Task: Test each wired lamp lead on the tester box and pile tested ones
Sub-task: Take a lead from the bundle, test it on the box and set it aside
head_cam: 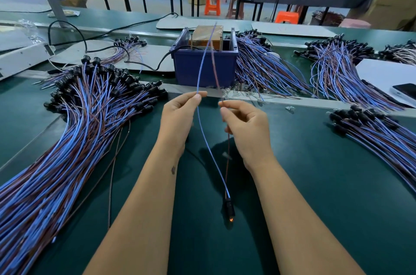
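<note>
My left hand [180,115] pinches the blue wire [203,54] of one lamp lead; the wire runs up toward the top of the tester box [204,65], a blue bin holding an orange-brown unit. My right hand [245,124] pinches the brown wire [215,65] of the same lead, which is blurred as it rises to the box. Both wires hang down between my forearms to the black lamp holder [229,207], whose small bulb glows orange. A big pile of leads [67,130] lies at the left.
More bundles of blue and brown leads lie right of the box [265,70], at the far right [337,67] and near right [382,135]. A black power cable [155,67] runs to the box. A phone [405,92] rests on white paper at the right edge.
</note>
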`<move>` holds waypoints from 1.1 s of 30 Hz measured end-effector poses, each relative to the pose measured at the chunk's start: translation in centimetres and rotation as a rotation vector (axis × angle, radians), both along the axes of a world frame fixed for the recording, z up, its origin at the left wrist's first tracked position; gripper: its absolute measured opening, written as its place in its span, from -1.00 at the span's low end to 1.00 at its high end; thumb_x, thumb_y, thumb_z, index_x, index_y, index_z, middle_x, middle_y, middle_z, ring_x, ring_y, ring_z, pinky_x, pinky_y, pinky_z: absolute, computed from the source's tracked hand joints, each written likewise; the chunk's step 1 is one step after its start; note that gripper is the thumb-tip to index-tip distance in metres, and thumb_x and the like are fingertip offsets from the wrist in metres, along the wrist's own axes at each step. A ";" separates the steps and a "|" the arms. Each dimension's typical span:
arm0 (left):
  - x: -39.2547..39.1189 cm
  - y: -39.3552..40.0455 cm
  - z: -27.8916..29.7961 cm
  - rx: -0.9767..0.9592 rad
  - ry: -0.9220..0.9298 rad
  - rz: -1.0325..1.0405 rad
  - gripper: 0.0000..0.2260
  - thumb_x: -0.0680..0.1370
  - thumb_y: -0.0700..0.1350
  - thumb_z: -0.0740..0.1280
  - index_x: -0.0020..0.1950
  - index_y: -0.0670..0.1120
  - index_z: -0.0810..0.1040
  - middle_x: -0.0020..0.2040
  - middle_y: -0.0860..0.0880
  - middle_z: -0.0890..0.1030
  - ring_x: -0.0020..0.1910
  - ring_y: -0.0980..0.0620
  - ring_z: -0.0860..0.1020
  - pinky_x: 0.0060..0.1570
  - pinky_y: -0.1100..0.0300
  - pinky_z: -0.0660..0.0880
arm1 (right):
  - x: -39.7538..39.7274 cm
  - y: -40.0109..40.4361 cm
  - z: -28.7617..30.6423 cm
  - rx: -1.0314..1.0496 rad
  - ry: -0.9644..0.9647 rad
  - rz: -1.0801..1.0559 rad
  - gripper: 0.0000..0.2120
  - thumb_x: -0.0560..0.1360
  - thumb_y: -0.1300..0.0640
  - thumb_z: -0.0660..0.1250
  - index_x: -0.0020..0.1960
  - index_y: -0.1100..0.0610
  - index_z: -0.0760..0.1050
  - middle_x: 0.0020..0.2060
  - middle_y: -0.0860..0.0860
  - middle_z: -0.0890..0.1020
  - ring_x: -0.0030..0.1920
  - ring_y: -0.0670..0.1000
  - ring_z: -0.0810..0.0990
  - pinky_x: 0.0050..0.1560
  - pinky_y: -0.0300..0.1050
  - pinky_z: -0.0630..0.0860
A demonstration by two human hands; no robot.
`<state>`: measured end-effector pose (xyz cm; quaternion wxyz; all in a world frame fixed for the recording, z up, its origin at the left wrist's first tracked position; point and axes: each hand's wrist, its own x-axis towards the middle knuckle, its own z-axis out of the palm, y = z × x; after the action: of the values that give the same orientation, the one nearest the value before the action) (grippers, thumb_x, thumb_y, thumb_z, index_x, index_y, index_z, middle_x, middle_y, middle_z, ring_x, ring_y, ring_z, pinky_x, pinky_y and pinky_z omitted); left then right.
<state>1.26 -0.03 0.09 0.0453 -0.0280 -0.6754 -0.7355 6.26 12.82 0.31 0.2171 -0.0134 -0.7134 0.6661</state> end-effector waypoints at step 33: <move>6.7 6.4 0.8 -0.468 0.505 -0.621 -0.88 0.38 -0.40 0.49 -0.20 -0.20 0.71 -0.28 0.04 0.56 -0.32 0.22 0.49 -0.18 0.37 0.42 | -0.1 8.6 0.1 0.241 -0.338 -0.300 -0.79 0.64 0.11 0.11 -0.13 0.08 0.44 -0.42 -0.03 0.44 -0.40 0.00 0.39 -0.32 -0.11 0.26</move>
<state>7.96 6.33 0.85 -0.0213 -0.4167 -0.7506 -0.5123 6.17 21.44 0.46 0.1910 -0.2043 -0.8039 0.5249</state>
